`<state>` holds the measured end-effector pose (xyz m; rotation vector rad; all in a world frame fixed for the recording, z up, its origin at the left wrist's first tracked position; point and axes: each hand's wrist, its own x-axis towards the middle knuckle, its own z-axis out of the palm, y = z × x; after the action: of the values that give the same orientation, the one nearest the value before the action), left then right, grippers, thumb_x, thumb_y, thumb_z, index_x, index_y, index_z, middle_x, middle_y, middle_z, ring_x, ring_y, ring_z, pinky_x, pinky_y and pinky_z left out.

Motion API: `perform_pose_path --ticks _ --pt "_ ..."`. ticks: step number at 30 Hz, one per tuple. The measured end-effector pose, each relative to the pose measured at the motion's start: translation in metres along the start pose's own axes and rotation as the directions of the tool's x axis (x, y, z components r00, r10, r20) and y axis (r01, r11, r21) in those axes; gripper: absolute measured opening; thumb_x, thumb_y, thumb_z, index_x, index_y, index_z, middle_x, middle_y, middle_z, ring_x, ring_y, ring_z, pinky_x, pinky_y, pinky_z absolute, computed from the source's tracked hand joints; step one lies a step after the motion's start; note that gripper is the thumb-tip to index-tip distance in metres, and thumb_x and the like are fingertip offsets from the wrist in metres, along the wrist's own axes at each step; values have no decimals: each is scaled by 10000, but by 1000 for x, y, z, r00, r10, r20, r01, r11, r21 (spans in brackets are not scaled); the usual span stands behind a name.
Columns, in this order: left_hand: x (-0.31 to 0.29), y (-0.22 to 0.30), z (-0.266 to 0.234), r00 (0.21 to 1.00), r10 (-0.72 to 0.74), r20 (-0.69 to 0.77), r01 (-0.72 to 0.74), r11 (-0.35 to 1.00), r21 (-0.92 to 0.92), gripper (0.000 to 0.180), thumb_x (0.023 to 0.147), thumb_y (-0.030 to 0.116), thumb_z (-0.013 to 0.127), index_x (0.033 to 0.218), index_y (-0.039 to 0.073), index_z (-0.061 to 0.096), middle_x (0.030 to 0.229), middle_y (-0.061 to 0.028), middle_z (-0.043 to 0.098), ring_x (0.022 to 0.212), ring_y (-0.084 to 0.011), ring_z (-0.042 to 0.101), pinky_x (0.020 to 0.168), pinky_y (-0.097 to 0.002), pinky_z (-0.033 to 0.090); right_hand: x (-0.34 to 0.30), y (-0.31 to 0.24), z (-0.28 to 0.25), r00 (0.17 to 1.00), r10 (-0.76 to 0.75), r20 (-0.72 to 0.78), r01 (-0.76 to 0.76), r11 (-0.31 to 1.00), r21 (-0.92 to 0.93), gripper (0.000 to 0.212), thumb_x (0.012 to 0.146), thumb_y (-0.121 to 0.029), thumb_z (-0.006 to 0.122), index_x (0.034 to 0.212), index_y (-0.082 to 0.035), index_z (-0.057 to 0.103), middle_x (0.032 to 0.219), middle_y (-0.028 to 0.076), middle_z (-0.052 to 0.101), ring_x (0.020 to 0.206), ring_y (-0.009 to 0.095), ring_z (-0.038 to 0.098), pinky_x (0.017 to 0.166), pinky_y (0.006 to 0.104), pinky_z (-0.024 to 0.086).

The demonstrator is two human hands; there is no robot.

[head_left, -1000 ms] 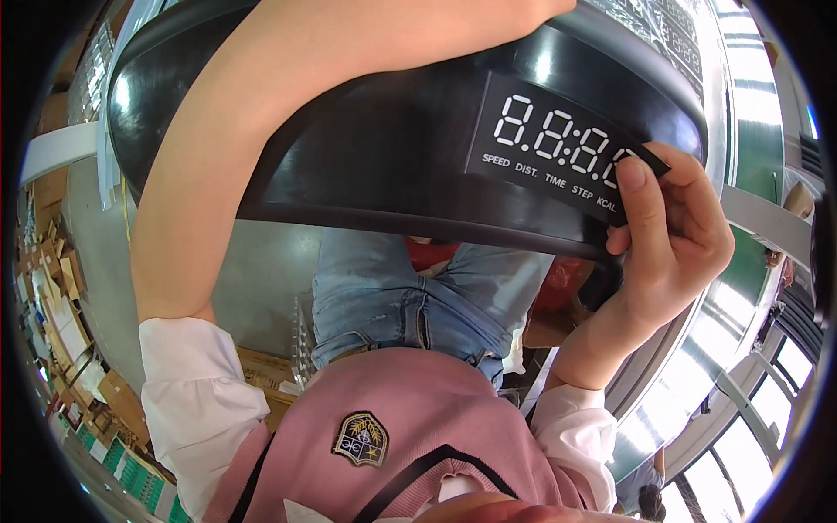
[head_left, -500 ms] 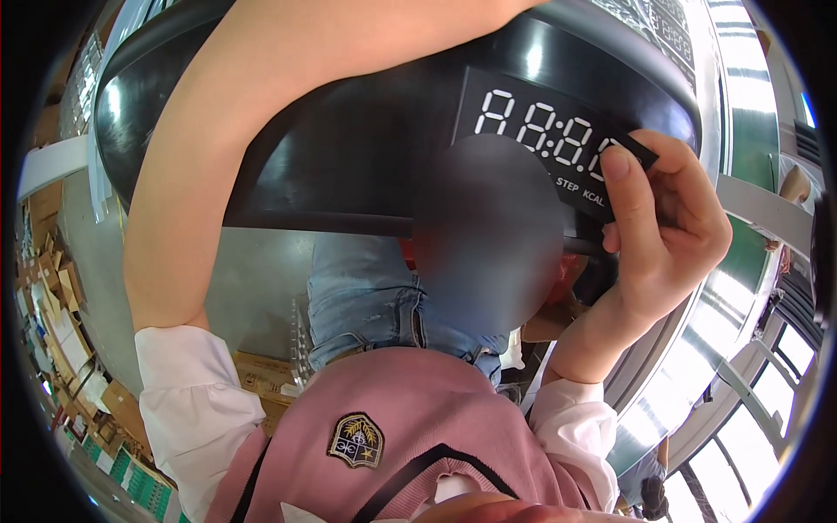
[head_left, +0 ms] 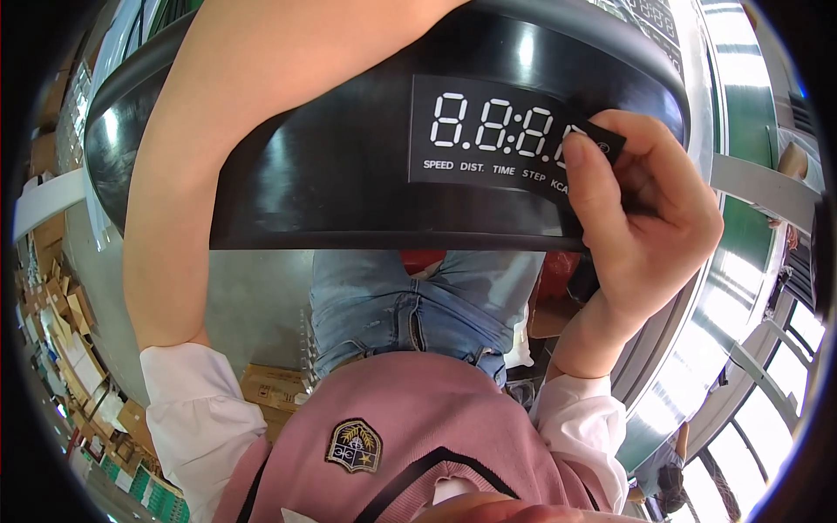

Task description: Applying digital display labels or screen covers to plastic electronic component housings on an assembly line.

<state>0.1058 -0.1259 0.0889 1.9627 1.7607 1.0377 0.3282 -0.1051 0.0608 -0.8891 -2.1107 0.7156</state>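
Observation:
A dark rectangular display label [head_left: 488,131] with white segment digits and small lettering lies over the front of a glossy black curved panel [head_left: 340,166]. My right hand [head_left: 649,196] pinches the label's right end between thumb and fingers. That end bends up from the panel, while the left part looks flat against it; whether it is stuck down I cannot tell. My left forearm [head_left: 187,174] arches over the panel's left side and runs out past the top edge, so the left hand itself is hidden from view.
More sheets with printed digits [head_left: 656,19] lie beyond the panel at the upper right. A green surface [head_left: 750,227] and a pale frame bar [head_left: 758,185] stand to the right. Cardboard boxes [head_left: 74,322] are piled at the far left, and one carton [head_left: 272,388] sits on the floor below.
My right hand has moved left with the label, which now sits more level on the panel. A blurred round shape that covered the label's lower left part is gone.

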Motion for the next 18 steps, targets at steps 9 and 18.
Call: perform_pose_path --ticks 9,18 --pt "-1 0 0 1000 1 14 -1 1000 13 139 904 108 596 885 -30 600 738 -81 614 694 -145 589 646 -271 466 -5 -5 12 978 -190 -88 166 961 -222 248 752 44 769 983 41 681 660 -46 531 546 -14 442 486 140 288" --pt "14 32 -6 994 -108 35 104 990 93 117 900 80 574 898 -34 597 734 -81 603 664 -141 578 625 -270 455 -11 -6 2 958 269 -102 -217 908 357 399 740 74 768 1111 38 625 677 -15 590 545 24 541 505 123 379"
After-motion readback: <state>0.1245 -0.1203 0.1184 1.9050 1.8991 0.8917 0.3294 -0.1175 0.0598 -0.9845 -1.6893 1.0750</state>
